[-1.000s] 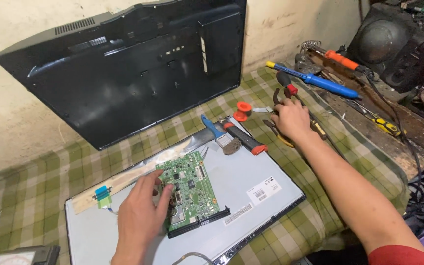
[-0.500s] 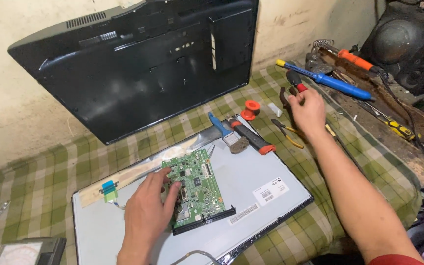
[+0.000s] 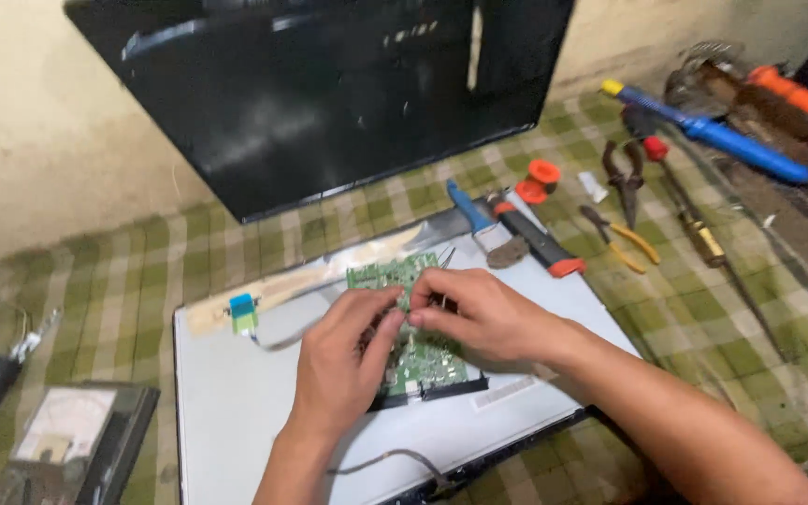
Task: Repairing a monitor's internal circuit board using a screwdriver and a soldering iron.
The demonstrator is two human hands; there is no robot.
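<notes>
Head view, hands: the left hand (image 3: 343,360) and right hand (image 3: 483,313) meet over the green circuit board (image 3: 413,360), fingertips almost touching each other above its middle.
Left grip: fingers bent and drawn together, tips pressed down on the board; whether they pinch anything small, I cannot tell.
Right grip: fingers curled together against the board beside the left fingertips; what, if anything, sits between them is hidden.
Circuit board: lies flat on the grey back of a display panel (image 3: 236,411), near the panel's centre, its upper corner showing past the hands.
Display panel: rests on the tabletop, which is covered by a green checked cloth (image 3: 123,271).
On the panel: a flat ribbon cable with a blue tab (image 3: 242,305) near the upper left edge; a thin grey wire (image 3: 385,460) curls at the lower edge.
Behind: a black screen housing (image 3: 329,93) leans against the wall.
Right of the hands: a red-and-black handled tool (image 3: 540,241), a blue-handled brush (image 3: 479,224), an orange spool (image 3: 542,176), pliers (image 3: 624,173) and a blue screwdriver (image 3: 713,134), all apart from the hands.
Lower left: an analogue meter (image 3: 63,432) on the cloth.
</notes>
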